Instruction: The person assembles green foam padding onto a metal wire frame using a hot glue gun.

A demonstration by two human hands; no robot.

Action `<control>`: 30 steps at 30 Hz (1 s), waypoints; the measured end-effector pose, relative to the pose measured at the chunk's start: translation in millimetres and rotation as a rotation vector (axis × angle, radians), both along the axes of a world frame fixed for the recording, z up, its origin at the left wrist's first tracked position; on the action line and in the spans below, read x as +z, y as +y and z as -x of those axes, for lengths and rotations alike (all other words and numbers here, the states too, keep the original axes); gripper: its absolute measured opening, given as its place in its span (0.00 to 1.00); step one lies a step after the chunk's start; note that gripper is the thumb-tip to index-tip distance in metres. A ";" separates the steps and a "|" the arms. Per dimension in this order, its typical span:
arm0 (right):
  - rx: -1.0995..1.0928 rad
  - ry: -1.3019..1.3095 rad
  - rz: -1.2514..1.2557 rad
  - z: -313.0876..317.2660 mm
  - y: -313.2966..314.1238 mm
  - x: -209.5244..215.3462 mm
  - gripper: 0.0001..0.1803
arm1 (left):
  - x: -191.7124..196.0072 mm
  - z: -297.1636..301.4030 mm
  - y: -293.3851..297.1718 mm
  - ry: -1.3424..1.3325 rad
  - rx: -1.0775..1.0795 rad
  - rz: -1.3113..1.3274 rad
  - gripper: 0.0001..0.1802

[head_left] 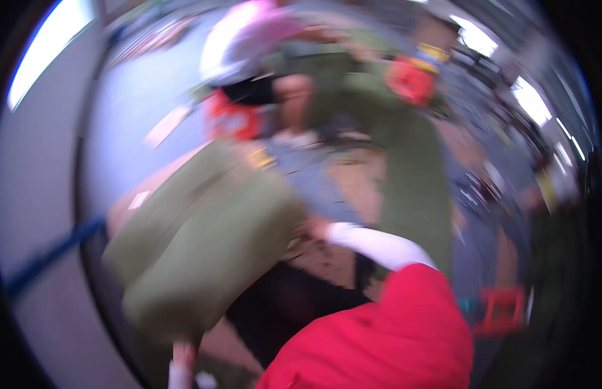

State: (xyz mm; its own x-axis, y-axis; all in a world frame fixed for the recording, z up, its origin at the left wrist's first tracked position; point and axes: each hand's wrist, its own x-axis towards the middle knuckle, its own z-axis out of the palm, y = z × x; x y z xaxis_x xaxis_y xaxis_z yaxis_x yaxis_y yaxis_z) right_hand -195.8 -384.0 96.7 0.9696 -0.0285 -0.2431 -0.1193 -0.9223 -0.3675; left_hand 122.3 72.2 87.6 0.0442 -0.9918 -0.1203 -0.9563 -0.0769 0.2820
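Both hands are too blurred to tell their grip; right hand (314,227) meets green cloth (203,246).

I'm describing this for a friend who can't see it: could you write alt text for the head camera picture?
A very blurred fisheye view: a right arm in a red and white sleeve reaches toward large olive-green cloth. The hand itself is too smeared to make out. A red crate sits at the right.
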 end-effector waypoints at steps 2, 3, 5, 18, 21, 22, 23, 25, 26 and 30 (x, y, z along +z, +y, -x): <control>0.138 -0.129 0.139 -25.0 -17.5 -79.4 0.25 | -23.5 -9.8 -147.2 0.004 -0.311 0.107 0.16; 0.146 -0.225 0.077 -40.8 -15.6 -79.3 0.23 | -23.9 2.6 -215.7 -0.011 -0.453 0.142 0.16; -0.160 -0.569 -0.692 10.3 -38.7 -129.9 0.21 | -8.9 79.2 -337.1 -0.029 -0.746 0.226 0.15; -0.325 0.046 -0.380 -35.2 -2.6 -40.5 0.22 | -72.8 29.6 -357.7 -0.166 -0.554 -0.049 0.12; -0.368 0.078 -0.453 -2.7 -24.4 -69.7 0.21 | -93.1 57.9 -363.4 -0.154 -0.573 -0.097 0.11; -0.378 0.082 -0.483 6.7 -30.8 -84.1 0.20 | -98.7 65.7 -369.8 -0.157 -0.577 -0.110 0.11; -0.384 0.085 -0.511 8.6 -36.7 -101.3 0.19 | -103.8 72.2 -376.3 -0.160 -0.578 -0.121 0.11; -0.403 0.095 -0.580 11.9 -32.8 -148.0 0.18 | -113.8 89.7 -383.6 -0.161 -0.587 -0.153 0.10; -0.373 0.104 -0.624 8.4 -36.5 -160.5 0.17 | -120.0 85.6 -376.1 -0.164 -0.554 -0.185 0.10; -0.297 0.159 -0.804 -15.1 -11.8 -208.0 0.16 | -147.0 93.1 -325.9 -0.152 -0.461 -0.344 0.10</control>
